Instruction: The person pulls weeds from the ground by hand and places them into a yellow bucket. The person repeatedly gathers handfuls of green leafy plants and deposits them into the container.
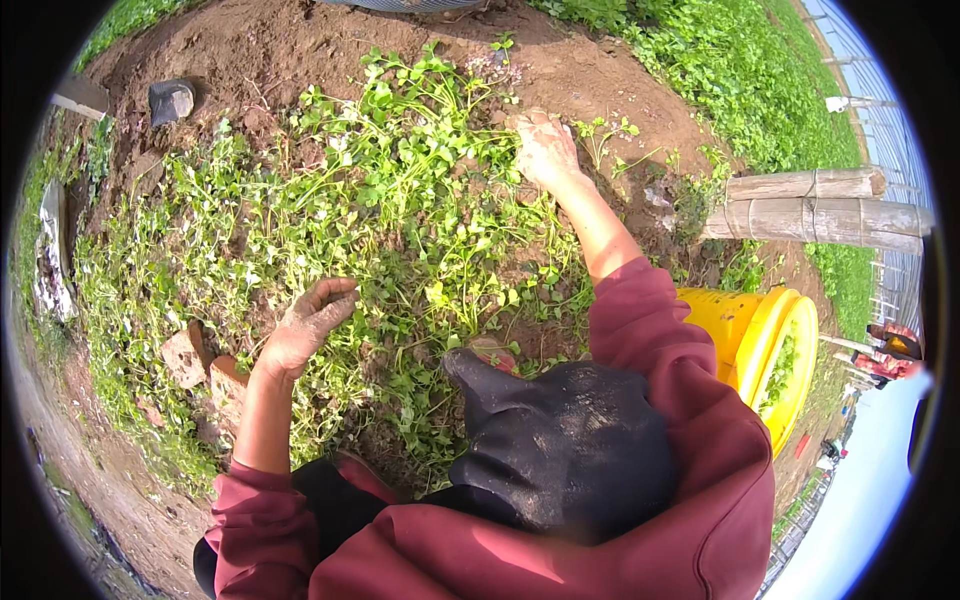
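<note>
Leafy green plants (420, 157) with thin stems, resembling celery or parsley, lie loose and tangled over the soil before me. My right hand (546, 150) reaches out to the far right edge of this greenery, fingers pointing down among stems. Its fingertips are hidden, so a grip on the stems cannot be made out. Nearer and to the left, my left hand (311, 322) hovers over the leaves with fingers loosely curled and a small gap to the thumb. Nothing shows in it. Soil dusts both hands.
A yellow bucket (776, 375) containing greens lies tipped by my right arm. Bamboo poles (825, 217) jut in at right. Brick pieces (186, 356) sit left of my left hand. A black plastic pot (171, 101) rests on soil at upper left. Growing greens (750, 90) fill the upper right.
</note>
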Available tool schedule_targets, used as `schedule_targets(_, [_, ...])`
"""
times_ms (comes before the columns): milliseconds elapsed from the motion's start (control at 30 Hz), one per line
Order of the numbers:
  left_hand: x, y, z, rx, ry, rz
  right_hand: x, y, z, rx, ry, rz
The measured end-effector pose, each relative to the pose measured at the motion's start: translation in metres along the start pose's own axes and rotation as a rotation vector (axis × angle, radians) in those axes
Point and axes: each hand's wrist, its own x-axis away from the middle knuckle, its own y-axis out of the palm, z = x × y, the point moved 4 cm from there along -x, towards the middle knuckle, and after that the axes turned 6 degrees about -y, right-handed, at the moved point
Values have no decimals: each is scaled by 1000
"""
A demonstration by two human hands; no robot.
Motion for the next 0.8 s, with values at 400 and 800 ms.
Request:
schedule_targets(400, [-64, 38, 29, 225, 155, -7, 1, -31, -18, -1296, 222, -438])
schedule_targets(800, [-65, 26, 21, 192, 155, 251, -87, -10, -33, -457, 79, -241])
